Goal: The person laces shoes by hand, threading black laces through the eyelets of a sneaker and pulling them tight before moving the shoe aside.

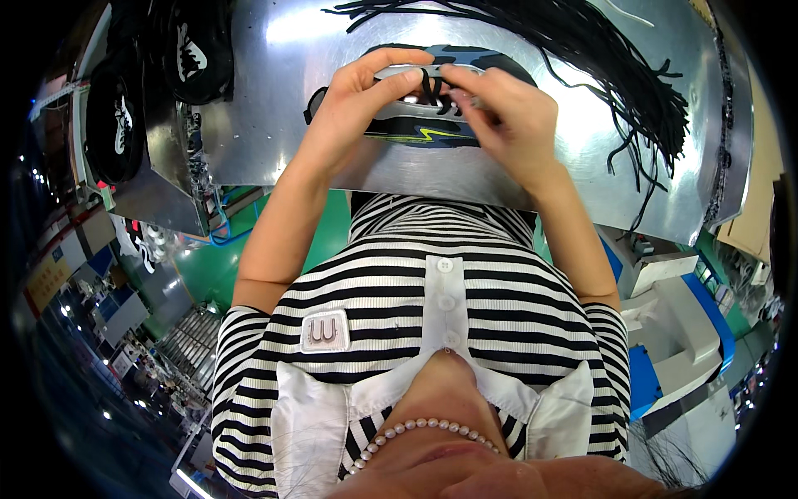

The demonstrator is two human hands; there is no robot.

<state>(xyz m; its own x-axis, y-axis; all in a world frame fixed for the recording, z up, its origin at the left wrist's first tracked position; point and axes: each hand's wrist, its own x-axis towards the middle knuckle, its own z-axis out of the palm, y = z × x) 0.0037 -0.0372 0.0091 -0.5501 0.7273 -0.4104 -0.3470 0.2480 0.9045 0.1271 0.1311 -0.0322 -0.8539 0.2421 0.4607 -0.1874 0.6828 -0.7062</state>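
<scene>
A dark shoe upper (391, 130) with grey eyelet edges, blue-grey patches and a yellow zigzag line lies sideways on the metal table in front of me. My left hand (347, 101) grips its far grey eyelet edge between thumb and index finger. A black shoelace (429, 86) runs across the shoe's opening and through some eyelets. At the right end of the lacing, my right hand (517, 115) has its fingers pinched together on the lace. Its fingertips are slightly blurred, and the lace's end is hidden among them.
A long bundle of loose black laces (573, 37) stretches over the far and right parts of the metal table (278, 91). Two black shoe pieces with white marks, one a dark upper (119, 125), stand at the left. A grey and blue machine (677, 328) is low on the right.
</scene>
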